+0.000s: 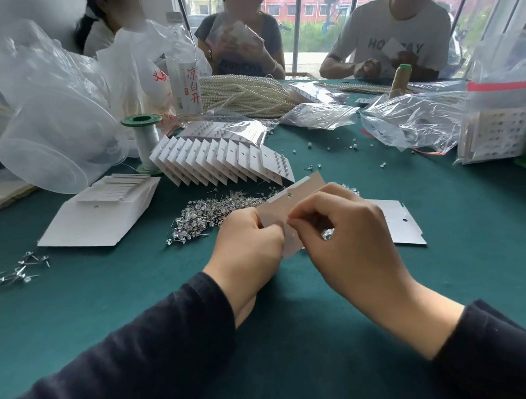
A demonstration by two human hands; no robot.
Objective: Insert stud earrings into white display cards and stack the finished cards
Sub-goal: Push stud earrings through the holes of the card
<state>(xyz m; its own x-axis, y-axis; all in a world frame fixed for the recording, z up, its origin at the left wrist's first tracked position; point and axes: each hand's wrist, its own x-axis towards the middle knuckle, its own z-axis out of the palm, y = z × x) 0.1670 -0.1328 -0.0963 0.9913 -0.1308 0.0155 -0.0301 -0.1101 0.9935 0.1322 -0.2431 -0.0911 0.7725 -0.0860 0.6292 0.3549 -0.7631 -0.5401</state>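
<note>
Flimsy card, probably bent easily.
Best pinched near its edges, as done by left hand and right hand.

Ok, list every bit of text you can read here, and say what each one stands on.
"凉白开": red characters running down the label of the bottle.
"HO" and "AY": on the white T-shirt; the letters between them are hidden.
Red characters on the plastic bag: cut off, unreadable.
Print on the dark shirt: too blurred to read.
Small print on the bottle's label: too small to read.
</note>
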